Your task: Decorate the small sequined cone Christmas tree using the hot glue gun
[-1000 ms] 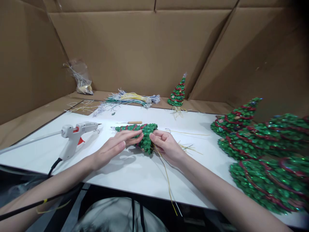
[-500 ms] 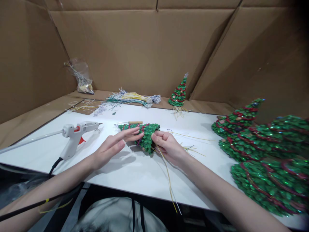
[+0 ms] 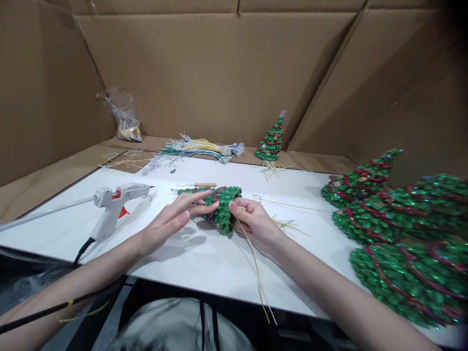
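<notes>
A small green Christmas tree (image 3: 225, 207) with red garland lies on its side, tip to the left and base to the right. My right hand (image 3: 252, 219) grips the rim of its base between thumb and fingers; the inside of the base is hidden. Yellow and white wires (image 3: 257, 273) trail from the base toward the table's front edge. Over the tree's upper side lies my left hand (image 3: 173, 217), fingers outstretched and apart. Whether its fingertips press on the tree, I cannot tell. Behind the tree lies a wooden-handled awl (image 3: 205, 185).
A white glue gun (image 3: 109, 209) stands at left with its cord. Bundled wires (image 3: 201, 147) lie at the back near a plastic bag (image 3: 125, 117). One finished tree (image 3: 271, 139) stands behind; larger trees (image 3: 402, 209) crowd the right. Cardboard walls (image 3: 219, 73) enclose the table (image 3: 204, 273).
Almost nothing differs. The tree's tip has shifted very slightly left, and the hanging wire ends have moved a little to the right. Both hands keep their places.
</notes>
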A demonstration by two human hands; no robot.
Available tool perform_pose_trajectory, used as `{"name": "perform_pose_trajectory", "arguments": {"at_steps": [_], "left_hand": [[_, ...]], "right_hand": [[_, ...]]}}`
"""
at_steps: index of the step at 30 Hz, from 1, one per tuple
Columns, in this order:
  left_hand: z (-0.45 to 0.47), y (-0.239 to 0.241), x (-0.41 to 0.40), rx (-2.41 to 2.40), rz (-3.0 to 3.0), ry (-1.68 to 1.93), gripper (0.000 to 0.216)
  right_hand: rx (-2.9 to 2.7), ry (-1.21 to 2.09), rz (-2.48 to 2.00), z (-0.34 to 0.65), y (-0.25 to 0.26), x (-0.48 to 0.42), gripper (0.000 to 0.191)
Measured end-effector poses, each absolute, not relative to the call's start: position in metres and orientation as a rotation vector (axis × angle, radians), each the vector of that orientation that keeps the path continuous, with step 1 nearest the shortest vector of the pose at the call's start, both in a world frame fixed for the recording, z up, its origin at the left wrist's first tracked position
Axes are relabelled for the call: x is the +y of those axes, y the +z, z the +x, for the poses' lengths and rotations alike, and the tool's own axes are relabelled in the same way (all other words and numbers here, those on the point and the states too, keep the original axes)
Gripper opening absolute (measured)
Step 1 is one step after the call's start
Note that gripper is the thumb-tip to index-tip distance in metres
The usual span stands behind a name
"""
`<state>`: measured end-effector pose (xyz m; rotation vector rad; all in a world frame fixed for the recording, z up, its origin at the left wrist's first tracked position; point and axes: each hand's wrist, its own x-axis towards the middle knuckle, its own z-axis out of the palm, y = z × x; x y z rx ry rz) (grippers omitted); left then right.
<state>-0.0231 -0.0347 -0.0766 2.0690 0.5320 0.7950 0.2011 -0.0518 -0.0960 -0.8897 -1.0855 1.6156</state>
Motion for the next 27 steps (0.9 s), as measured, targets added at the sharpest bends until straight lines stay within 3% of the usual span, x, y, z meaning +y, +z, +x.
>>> {"name": "perform_pose_trajectory", "arguments": {"at_steps": [27], "left_hand": [[-0.0216,-0.0776,-0.0378,0.571,2.206,0.978,0.050]], "right_hand": [[-1.142,1.575,-0.938,0.2033,-0.0941,-0.0511,0.034]]}}
